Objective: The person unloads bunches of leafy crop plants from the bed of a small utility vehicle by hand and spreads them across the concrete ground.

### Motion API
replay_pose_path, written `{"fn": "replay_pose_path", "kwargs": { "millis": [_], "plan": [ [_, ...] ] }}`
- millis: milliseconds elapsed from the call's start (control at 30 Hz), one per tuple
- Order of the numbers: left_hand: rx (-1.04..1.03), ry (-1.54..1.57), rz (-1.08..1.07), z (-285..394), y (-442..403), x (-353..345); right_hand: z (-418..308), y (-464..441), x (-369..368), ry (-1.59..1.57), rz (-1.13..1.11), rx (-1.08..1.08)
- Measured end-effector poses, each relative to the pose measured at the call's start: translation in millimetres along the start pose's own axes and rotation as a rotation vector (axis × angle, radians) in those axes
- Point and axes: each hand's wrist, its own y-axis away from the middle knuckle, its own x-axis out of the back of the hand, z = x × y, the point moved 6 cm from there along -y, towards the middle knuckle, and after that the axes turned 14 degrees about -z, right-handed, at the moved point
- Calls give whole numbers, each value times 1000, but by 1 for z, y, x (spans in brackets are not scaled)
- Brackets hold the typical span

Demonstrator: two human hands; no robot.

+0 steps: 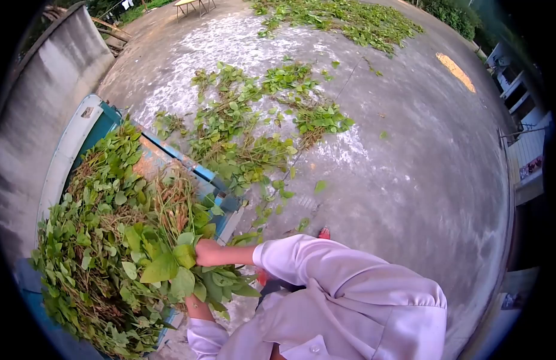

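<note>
A large heap of leafy green plants with brown stems [98,240] fills the blue truck bed at the left. At the heap's right edge, my right hand [210,252] is closed round a bunch of leafy stems [179,207], whose brown stalks point up and away. Just below it, my left hand [194,297] is mostly covered by leaves of the same bunch; only the wrist and a little of the hand show, so its fingers cannot be made out.
The blue bed's side edge [185,162] runs beside the heap. More plants [230,120] lie scattered on the concrete ground [410,180], with a larger spread [344,21] farther off. A grey wall [56,72] stands left, a yellow grain patch [456,72] lies far right.
</note>
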Motion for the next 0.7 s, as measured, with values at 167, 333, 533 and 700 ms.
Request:
{"fn": "replay_pose_path", "kwargs": {
  "millis": [167,333,533,700],
  "plan": [
    [11,61,-153,-46,-12,-145,36,61,125,39,-7,4],
    [65,94,-348,-105,-35,-315,99,129,262,81,87,-20],
    [152,113,-622,-157,-73,-523,163,223,432,81,286,-63],
    [225,93,-829,-205,-131,-701,247,272,562,134,405,-211]
  ]
}}
